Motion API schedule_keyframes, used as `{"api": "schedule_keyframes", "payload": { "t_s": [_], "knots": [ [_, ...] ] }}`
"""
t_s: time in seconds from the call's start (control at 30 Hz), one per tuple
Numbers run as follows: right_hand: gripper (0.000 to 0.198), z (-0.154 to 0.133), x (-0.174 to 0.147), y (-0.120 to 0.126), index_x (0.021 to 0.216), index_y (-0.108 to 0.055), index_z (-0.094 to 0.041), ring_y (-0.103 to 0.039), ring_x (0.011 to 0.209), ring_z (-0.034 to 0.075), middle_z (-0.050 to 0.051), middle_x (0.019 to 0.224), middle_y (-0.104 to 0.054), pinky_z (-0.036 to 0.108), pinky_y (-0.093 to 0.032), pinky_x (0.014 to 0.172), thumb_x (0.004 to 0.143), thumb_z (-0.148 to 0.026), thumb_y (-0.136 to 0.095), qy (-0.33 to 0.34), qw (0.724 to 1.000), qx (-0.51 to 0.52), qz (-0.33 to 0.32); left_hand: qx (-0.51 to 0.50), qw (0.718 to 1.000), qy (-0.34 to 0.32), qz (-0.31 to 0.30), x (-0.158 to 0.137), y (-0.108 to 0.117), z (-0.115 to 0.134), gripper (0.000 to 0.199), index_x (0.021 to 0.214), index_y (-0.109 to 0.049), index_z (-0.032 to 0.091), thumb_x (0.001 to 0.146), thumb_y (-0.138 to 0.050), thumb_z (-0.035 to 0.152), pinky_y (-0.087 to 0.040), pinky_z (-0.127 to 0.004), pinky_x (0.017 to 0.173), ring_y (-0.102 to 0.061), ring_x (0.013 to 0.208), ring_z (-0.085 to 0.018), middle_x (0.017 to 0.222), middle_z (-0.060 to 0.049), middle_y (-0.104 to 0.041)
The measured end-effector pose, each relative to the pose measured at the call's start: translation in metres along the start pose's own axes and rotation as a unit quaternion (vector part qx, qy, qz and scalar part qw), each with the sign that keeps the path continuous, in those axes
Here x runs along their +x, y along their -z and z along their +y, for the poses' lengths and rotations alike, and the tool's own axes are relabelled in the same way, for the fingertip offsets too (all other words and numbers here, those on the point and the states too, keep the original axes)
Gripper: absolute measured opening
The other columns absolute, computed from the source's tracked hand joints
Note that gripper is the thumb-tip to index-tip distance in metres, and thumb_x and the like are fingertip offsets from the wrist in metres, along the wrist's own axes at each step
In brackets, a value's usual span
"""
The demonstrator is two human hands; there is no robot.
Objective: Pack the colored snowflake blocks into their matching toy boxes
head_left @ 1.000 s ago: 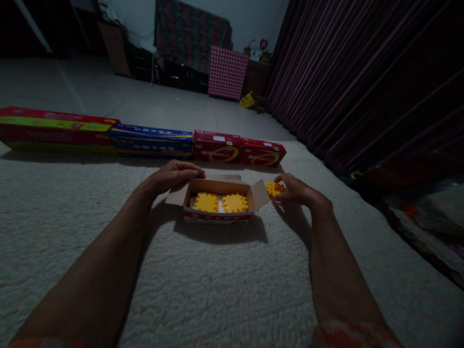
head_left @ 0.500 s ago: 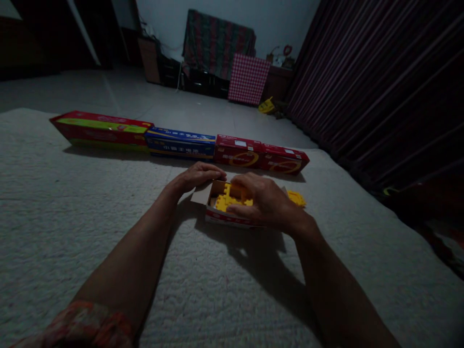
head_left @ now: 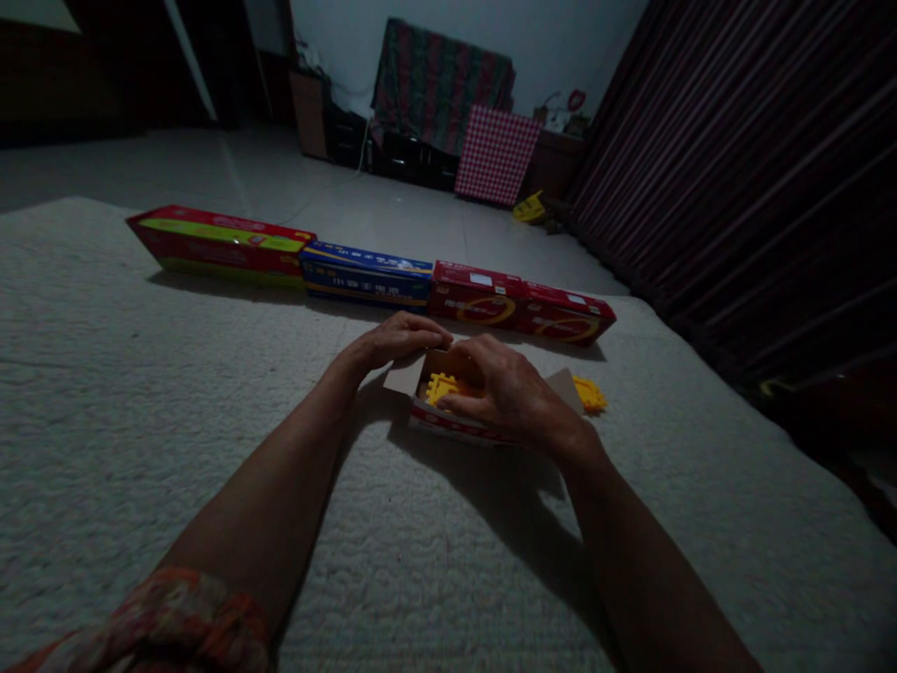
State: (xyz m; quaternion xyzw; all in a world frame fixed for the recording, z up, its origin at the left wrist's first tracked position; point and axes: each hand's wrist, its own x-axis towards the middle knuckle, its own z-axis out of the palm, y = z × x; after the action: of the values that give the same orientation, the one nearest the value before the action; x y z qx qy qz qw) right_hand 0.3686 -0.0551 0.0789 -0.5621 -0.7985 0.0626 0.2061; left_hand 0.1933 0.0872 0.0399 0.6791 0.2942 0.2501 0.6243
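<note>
A small red and white cardboard box (head_left: 448, 425) lies on the quilted bedding with its end flaps raised. My left hand (head_left: 403, 338) is closed against the box's far left rim, its fingers held together and partly hidden behind it. From the right, my right hand (head_left: 501, 383) reaches into the box. Its thumb and fingers are closed around a yellow plastic building piece (head_left: 441, 385) with notched edges, largely covered by the hand. Another yellow notched piece (head_left: 590, 395) shows just beyond the right flap (head_left: 566, 388).
Past my hands stands a row of long boxes: a red and green box (head_left: 224, 248), a blue box (head_left: 368, 276) and two red boxes (head_left: 476, 294). The pale quilted bedding (head_left: 420, 561) spreads around them. A dark curtain (head_left: 735, 168) hangs at the right.
My right hand has lowered the yellow piece deeper into the box. My left hand stays at the far rim. The whole view has shifted slightly.
</note>
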Motion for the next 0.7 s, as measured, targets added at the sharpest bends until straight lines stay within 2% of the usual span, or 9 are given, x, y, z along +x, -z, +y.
{"api": "schedule_keyframes", "payload": {
  "t_s": [0.1,0.23,0.33,0.43,0.5,0.57,0.63,0.7],
  "knots": [
    [0.035,0.003,-0.003,0.01,0.117,-0.065,-0.022,-0.067,0.096,0.025,0.009,0.111,-0.069,0.041,-0.055,0.083,0.087,-0.032,-0.077,0.022,0.999,-0.003,0.041,0.012,1.0,-0.017,-0.002,0.003,0.002,-0.006,0.017,0.087,-0.083,0.016,0.076,-0.076,0.027,-0.039,-0.022,0.052,-0.056,0.059,-0.011,0.077,-0.005,-0.076],
    [0.019,0.012,-0.012,0.037,0.106,-0.068,-0.021,-0.069,0.097,0.026,0.009,0.107,-0.073,0.041,-0.056,0.085,0.09,-0.031,-0.072,0.025,0.992,-0.008,0.12,0.014,1.0,-0.02,-0.006,0.008,0.005,-0.014,0.019,0.087,-0.084,0.018,0.077,-0.076,0.032,-0.046,-0.026,0.061,-0.063,0.07,-0.015,0.087,-0.008,-0.079],
    [0.012,0.036,-0.028,0.057,0.099,-0.07,-0.023,-0.071,0.094,0.025,0.007,0.102,-0.075,0.041,-0.057,0.085,0.091,-0.031,-0.066,-0.018,0.976,-0.033,0.216,0.008,1.0,-0.021,-0.012,0.01,0.006,-0.018,0.019,0.087,-0.084,0.02,0.077,-0.076,0.033,-0.051,-0.029,0.071,-0.068,0.08,-0.018,0.092,-0.008,-0.08],
    [0.013,0.082,-0.056,0.068,0.095,-0.072,-0.024,-0.072,0.092,0.026,0.007,0.099,-0.076,0.041,-0.058,0.082,0.089,-0.031,-0.063,-0.099,0.954,-0.061,0.277,0.007,0.999,-0.032,-0.008,0.012,0.008,-0.02,0.018,0.085,-0.085,0.022,0.075,-0.078,0.035,-0.053,-0.033,0.083,-0.07,0.09,-0.021,0.094,-0.008,-0.081],
    [0.017,0.117,-0.08,0.069,0.096,-0.073,-0.023,-0.072,0.096,0.027,0.008,0.101,-0.076,0.043,-0.058,0.085,0.085,-0.032,-0.064,-0.159,0.952,-0.059,0.255,0.005,0.999,-0.034,-0.009,0.012,0.008,-0.021,0.019,0.084,-0.085,0.022,0.073,-0.08,0.037,-0.054,-0.035,0.087,-0.072,0.093,-0.023,0.094,-0.008,-0.081],
    [0.029,0.146,-0.103,0.066,0.106,-0.073,-0.022,-0.071,0.103,0.029,0.011,0.112,-0.075,0.044,-0.058,0.085,0.08,-0.032,-0.066,-0.226,0.956,-0.03,0.184,0.0,0.999,-0.032,-0.009,0.012,0.008,-0.02,0.02,0.082,-0.085,0.023,0.07,-0.081,0.039,-0.054,-0.036,0.09,-0.072,0.095,-0.024,0.095,-0.008,-0.082],
    [0.042,0.164,-0.118,0.061,0.118,-0.072,-0.023,-0.069,0.113,0.032,0.013,0.126,-0.072,0.045,-0.058,0.089,0.077,-0.033,-0.071,-0.267,0.958,0.009,0.107,0.008,1.0,-0.027,-0.004,0.011,0.008,-0.019,0.022,0.082,-0.085,0.024,0.068,-0.082,0.04,-0.056,-0.037,0.088,-0.072,0.096,-0.026,0.095,-0.008,-0.082],
    [0.051,0.171,-0.123,0.054,0.126,-0.07,-0.025,-0.065,0.124,0.033,0.014,0.138,-0.067,0.047,-0.055,0.1,0.076,-0.034,-0.074,-0.276,0.959,0.033,0.061,0.025,0.999,-0.026,0.007,0.01,0.007,-0.017,0.022,0.082,-0.085,0.024,0.067,-0.082,0.041,-0.057,-0.038,0.086,-0.072,0.096,-0.027,0.095,-0.008,-0.082]
  ]
}}
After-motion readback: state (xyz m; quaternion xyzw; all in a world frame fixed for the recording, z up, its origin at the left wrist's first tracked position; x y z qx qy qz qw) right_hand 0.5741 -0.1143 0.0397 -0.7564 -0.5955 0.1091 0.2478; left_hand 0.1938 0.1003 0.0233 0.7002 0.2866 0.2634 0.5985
